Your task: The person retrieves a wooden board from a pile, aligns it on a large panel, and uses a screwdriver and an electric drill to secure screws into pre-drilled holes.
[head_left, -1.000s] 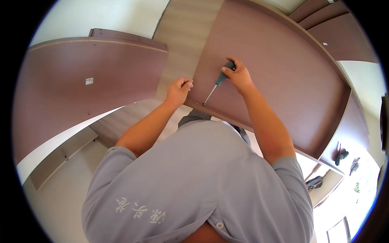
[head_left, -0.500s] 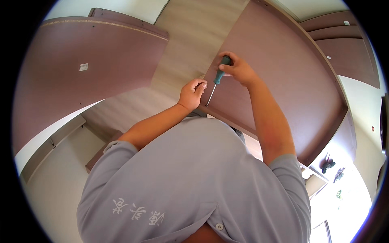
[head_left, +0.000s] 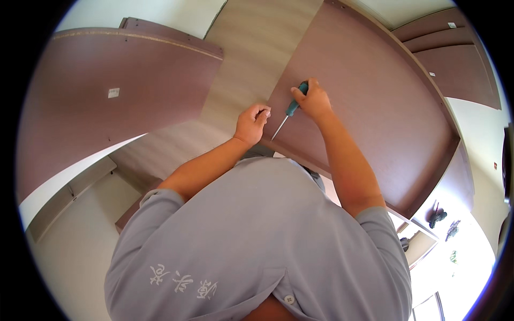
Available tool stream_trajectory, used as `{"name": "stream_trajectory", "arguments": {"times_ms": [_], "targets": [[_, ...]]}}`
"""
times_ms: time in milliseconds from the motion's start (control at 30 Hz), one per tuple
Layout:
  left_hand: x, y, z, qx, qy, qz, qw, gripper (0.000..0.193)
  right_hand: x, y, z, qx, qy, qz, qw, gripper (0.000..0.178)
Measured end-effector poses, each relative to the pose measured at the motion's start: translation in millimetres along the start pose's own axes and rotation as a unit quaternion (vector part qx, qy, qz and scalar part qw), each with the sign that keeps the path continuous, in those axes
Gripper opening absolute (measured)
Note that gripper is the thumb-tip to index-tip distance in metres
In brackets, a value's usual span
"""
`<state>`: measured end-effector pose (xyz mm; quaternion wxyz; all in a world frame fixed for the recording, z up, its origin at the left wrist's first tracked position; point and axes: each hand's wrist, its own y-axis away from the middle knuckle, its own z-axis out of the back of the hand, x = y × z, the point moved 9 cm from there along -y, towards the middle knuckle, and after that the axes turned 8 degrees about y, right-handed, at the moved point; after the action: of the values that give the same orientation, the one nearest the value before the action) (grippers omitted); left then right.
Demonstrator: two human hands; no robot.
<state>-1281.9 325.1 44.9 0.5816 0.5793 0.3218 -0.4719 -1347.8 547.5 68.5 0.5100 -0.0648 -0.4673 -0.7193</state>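
Note:
My right hand (head_left: 315,100) is closed round the green handle of a screwdriver (head_left: 293,108). The shaft slants down to the left, and its tip is at the near left corner of a large reddish-brown panel (head_left: 364,107) with raised edge strips. Just left of the shaft is my left hand (head_left: 251,124), its fingers curled with the thumb against them. What these fingers hold, if anything, is too small to make out. The left hand stays apart from the screwdriver.
Another brown board (head_left: 144,91) with a white label stands at the left, by the wood-look floor (head_left: 246,53). More brown panels (head_left: 455,69) lean at the far right. Two dark tools (head_left: 437,216) lie on a bright surface at the lower right.
My right hand has come down and nearer with the screwdriver, which now leans more to the right, its grip shifted. The left hand has barely moved.

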Motion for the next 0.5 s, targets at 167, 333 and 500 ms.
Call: {"name": "stream_trajectory", "arguments": {"times_ms": [167, 333, 500], "targets": [[10, 1, -5, 0.03, -0.01, 0.043, 0.999, 0.019, -6, -26, -49, 0.115, -0.511, 0.092, 0.847, 0.035], [12, -1, -7, 0.043, -0.01, 0.057, 0.997, 0.019, 9, -24, -84, 0.169, -0.677, 0.001, 0.716, 0.022], [21, 1, -8, 0.057, -0.006, 0.069, 0.996, 0.02, 2, -24, -70, -0.091, -0.375, -0.108, 0.916, 0.029]]}}
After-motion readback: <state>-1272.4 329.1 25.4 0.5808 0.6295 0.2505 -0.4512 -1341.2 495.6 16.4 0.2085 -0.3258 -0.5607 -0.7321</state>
